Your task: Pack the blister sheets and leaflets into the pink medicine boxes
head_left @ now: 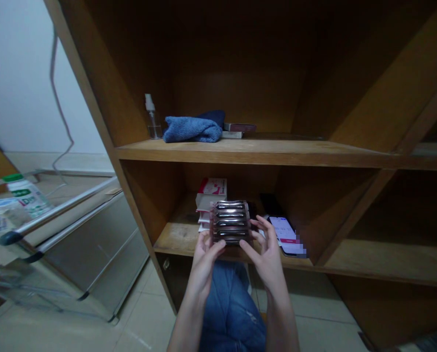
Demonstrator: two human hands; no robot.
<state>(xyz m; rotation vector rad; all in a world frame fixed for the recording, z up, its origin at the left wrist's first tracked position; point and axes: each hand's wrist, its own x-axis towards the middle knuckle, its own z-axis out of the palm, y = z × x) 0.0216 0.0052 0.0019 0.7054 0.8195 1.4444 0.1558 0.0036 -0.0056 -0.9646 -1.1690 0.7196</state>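
A clear plastic tray of dark brown ampoules (230, 221), lying in several parallel rows, is held up in front of the lower shelf. At its lower left corner my left hand (206, 249) is closed, with the thumb on the front. My right hand (264, 244) grips the lower right corner the same way, some of its fingers spread beside the tray. Just behind the tray is a stack of white and red boxes (213, 188), partly hidden by it. A lit phone (285, 233) lies on the shelf to the right of my right hand.
On the upper shelf (277, 147) are a spray bottle (152, 117), a folded blue towel (194, 128) and flat boxes (236, 129). At left stands a metal-framed cart (82, 239) carrying a white bottle with a green cap (25, 195). Wooden partitions bound the shelves.
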